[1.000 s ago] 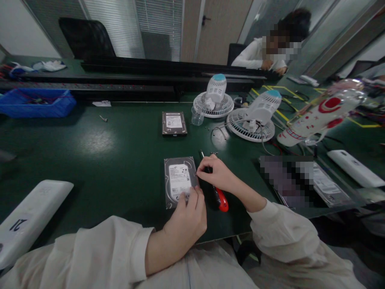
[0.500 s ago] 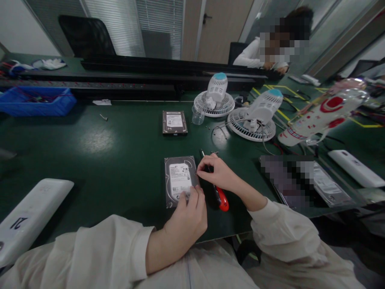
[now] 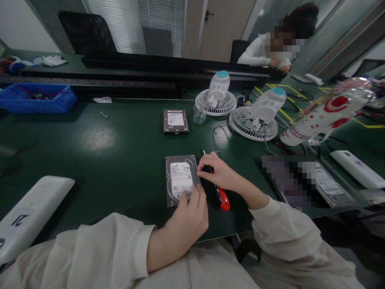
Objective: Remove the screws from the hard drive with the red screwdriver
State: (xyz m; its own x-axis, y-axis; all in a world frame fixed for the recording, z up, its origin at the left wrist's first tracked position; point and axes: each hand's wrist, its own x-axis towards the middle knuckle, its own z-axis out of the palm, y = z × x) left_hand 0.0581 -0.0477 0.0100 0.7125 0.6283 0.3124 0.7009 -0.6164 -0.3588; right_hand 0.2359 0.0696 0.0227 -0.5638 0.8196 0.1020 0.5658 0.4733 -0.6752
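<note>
A hard drive (image 3: 181, 176) with a white label lies flat on the green table in front of me. My left hand (image 3: 191, 208) is closed over its lower right corner, thumb on the label side and fingers by the right edge. At the drive's upper right edge, my right hand (image 3: 215, 170) has thumb and forefinger pinched together; whatever is between them is too small to make out. Under the right hand lies a red and black screwdriver (image 3: 223, 199), its shaft tip pointing away from me. A second hard drive (image 3: 176, 121) rests farther back.
Two white fans (image 3: 254, 122) stand face down at the back right, near a clear plastic cup (image 3: 199, 114) and small screws. A patterned bottle (image 3: 315, 114) and a dark phone-like slab (image 3: 284, 178) are right. A blue bin (image 3: 39, 100) and white case (image 3: 36, 214) are left.
Both hands stay almost in place at the drive, the right still pinching at its edge. The whole view has shifted slightly.
</note>
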